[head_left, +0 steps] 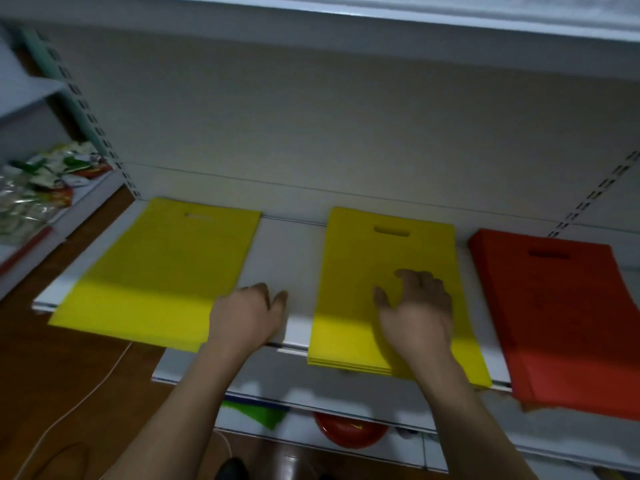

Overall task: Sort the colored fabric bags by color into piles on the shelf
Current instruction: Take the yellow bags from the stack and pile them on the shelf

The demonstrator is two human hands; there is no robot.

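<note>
Three piles of flat fabric bags lie on the white shelf [280,258]. A bright yellow bag [159,271] lies at the left and overhangs the front edge. A darker yellow pile [367,265] sits in the middle, a red pile [561,320] at the right. My left hand [247,315] rests at the right edge of the bright yellow bag, fingers loosely bent on the bare shelf; whether it holds the bag's edge is hidden. My right hand [415,306] lies flat on the darker yellow pile, fingers spread.
The upper shelf board [381,15] hangs close overhead. A lower shelf [346,393] holds a red bowl [349,431] and something green [256,412]. A side shelf at the left carries packaged goods [38,185]. A white cable [86,396] runs over the brown floor.
</note>
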